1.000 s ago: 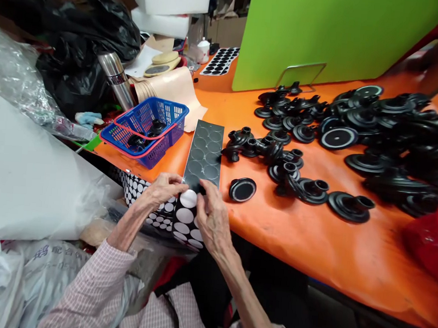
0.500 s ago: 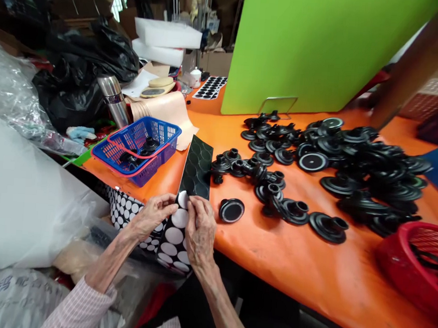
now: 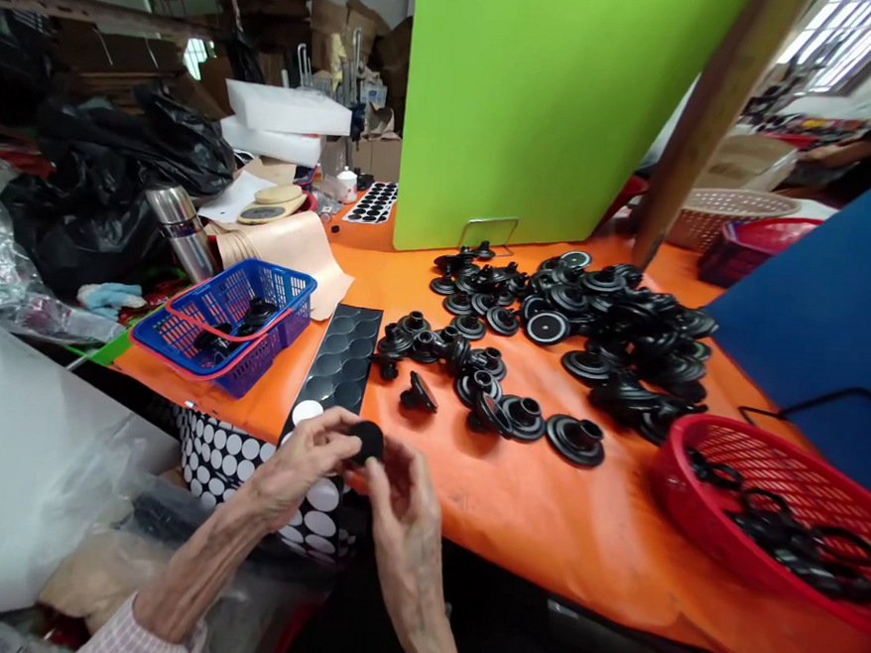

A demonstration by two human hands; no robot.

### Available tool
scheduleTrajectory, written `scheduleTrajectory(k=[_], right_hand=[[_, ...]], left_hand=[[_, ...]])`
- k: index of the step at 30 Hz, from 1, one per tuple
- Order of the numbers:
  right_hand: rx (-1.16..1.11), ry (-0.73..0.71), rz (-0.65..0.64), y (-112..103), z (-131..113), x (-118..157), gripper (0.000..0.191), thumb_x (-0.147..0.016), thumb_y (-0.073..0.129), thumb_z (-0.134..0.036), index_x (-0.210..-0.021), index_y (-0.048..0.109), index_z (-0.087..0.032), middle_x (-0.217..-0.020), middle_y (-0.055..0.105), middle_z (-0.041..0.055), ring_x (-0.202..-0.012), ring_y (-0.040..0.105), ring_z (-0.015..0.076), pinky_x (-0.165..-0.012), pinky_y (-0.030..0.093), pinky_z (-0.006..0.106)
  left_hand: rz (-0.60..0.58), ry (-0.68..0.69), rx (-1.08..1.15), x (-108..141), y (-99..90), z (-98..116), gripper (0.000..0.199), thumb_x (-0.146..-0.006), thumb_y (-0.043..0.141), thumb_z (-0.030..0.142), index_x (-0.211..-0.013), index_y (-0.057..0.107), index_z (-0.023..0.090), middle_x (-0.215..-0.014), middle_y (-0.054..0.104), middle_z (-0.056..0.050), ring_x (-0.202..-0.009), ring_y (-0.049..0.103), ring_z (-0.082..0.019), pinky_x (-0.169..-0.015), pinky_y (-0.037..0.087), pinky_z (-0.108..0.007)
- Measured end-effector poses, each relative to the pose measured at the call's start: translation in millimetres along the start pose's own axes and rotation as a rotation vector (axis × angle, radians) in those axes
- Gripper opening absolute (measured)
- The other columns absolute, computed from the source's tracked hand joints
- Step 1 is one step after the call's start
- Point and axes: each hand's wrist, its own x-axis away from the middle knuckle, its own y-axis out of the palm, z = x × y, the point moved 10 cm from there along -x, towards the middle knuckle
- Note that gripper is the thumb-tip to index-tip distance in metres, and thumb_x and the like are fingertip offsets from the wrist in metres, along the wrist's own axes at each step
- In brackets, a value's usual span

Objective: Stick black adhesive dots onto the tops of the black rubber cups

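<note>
My left hand (image 3: 299,456) pinches a black round disc (image 3: 369,442) between thumb and fingertips, above the table's front edge. Opposite it, my right hand (image 3: 405,523) has its thumb and curled fingers at the disc's right edge. Whether a stem sits behind the disc is hidden. Just beyond the hands lies a dark sheet of round stickers (image 3: 345,350), with white circles on its near part, which hangs over the edge. A black flanged part with a stem (image 3: 420,393) rests tilted to the right of the sheet. Several similar parts (image 3: 523,417) lie farther right.
A blue basket (image 3: 299,307) holding black parts stands at left, near a steel flask (image 3: 180,234). A large pile of black parts (image 3: 629,330) covers the right side. Nearer is a red basket (image 3: 668,472) with black rings. A green board (image 3: 547,106) stands behind.
The hands have left the sticker sheet and now hold a black disc. The nearest flanged part, which showed a ringed face, now appears tilted with its stem visible. The view has shifted right.
</note>
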Motion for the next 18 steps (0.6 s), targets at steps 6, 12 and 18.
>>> scheduleTrajectory(k=[6, 12, 18], right_hand=[[-0.111, 0.188, 0.242, -40, 17, -16, 0.035, -0.08, 0.058, -0.055, -0.079, 0.057, -0.02, -0.062, 0.057, -0.0024, -0.061, 0.056, 0.0136, -0.063, 0.048, 0.026], [-0.204, 0.313, 0.243, -68, 37, -13, 0.041, -0.069, 0.067, -0.058, -0.081, 0.058, -0.02, -0.07, 0.058, -0.0012, -0.065, 0.054, 0.0144, -0.064, 0.047, 0.027], [-0.224, 0.273, 0.126, -71, 34, -7, 0.033, -0.077, 0.066, -0.053, -0.085, 0.059, -0.022, -0.076, 0.055, -0.002, -0.071, 0.053, 0.0131, -0.071, 0.045, 0.025]], left_hand=[[0.29, 0.238, -0.744, -31, 5.6, 57, 0.035, -0.088, 0.047, 0.044, -0.098, 0.067, 0.017, -0.111, 0.062, -0.013, -0.088, 0.063, -0.024, -0.09, 0.046, -0.043], [0.288, 0.232, -0.693, -93, 5.1, 66, 0.042, -0.084, 0.055, 0.031, -0.124, 0.058, 0.02, -0.126, 0.056, -0.013, -0.112, 0.059, -0.026, -0.1, 0.042, -0.039], [0.353, 0.179, -0.568, -154, -10.7, 85, 0.032, -0.069, 0.069, 0.019, -0.101, 0.063, 0.016, -0.123, 0.058, -0.016, -0.125, 0.047, -0.036, -0.108, 0.029, -0.052]])
